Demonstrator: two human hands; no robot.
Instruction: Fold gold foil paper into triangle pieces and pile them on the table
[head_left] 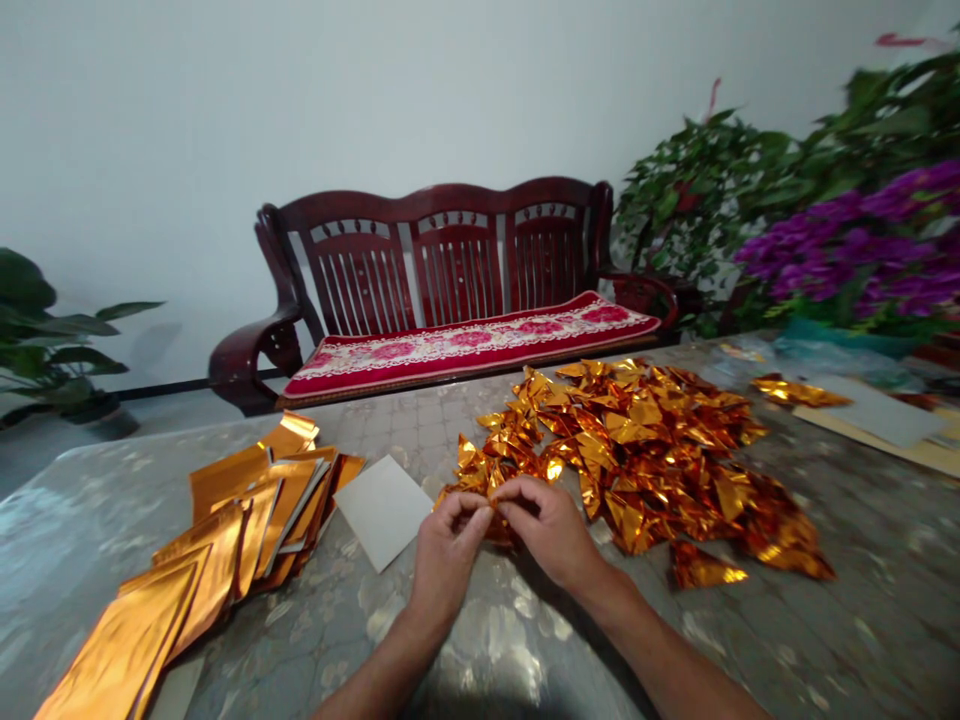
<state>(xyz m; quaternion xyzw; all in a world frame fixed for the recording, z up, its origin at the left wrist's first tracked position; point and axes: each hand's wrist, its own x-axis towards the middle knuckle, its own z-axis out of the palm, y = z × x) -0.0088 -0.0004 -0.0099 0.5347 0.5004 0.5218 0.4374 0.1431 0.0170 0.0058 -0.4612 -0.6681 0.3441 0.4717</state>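
Observation:
My left hand [448, 548] and my right hand [551, 530] meet above the table, thumbs and forefingers pinched together. Between and behind the fingertips shows a piece of gold foil paper [501, 535], mostly hidden by the fingers. Just beyond lies a large heap of folded gold foil pieces [637, 440], pointed and shiny, spreading to the right. A pale square sheet [385, 512] lies flat to the left of my left hand. Farther left, a fanned stack of gold foil sheets [217, 545] runs toward the near left edge.
The table [300, 650] has a glossy patterned cover. Behind it stands a dark wooden bench [457, 250] with a red floral cushion [472, 345]. Purple flowers [862, 240] and paper sheets [885, 410] are at the right. A potted plant [60, 340] stands at far left.

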